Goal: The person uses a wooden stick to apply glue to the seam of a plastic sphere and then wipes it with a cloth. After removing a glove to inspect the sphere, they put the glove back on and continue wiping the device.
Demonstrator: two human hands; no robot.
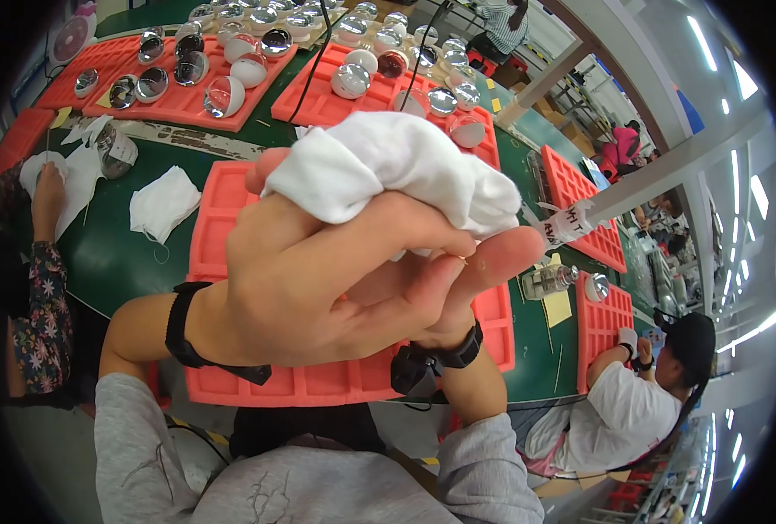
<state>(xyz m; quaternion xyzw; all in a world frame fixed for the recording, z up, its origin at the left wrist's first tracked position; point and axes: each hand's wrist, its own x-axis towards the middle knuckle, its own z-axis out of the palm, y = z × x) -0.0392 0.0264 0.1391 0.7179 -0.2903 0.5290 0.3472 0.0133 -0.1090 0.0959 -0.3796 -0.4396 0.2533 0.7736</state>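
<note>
A white cloth (405, 162) is held up at the centre of the frame above a red tray (217, 236), its long axis running left to right, arched mid-length and dipping toward the right end. It is grasped by the left hand (309, 271), fingers curled beneath; the right hand (479, 278) is partly covered by the left, and whether anything is gripped by it cannot be told. The green counter (126, 271) is crowded at the top with glossy globes (224, 98). A white mask (165, 203) is laid at left; a white-shirted co-worker (619, 406) is seen at lower right, under strip lights (702, 44).
</note>
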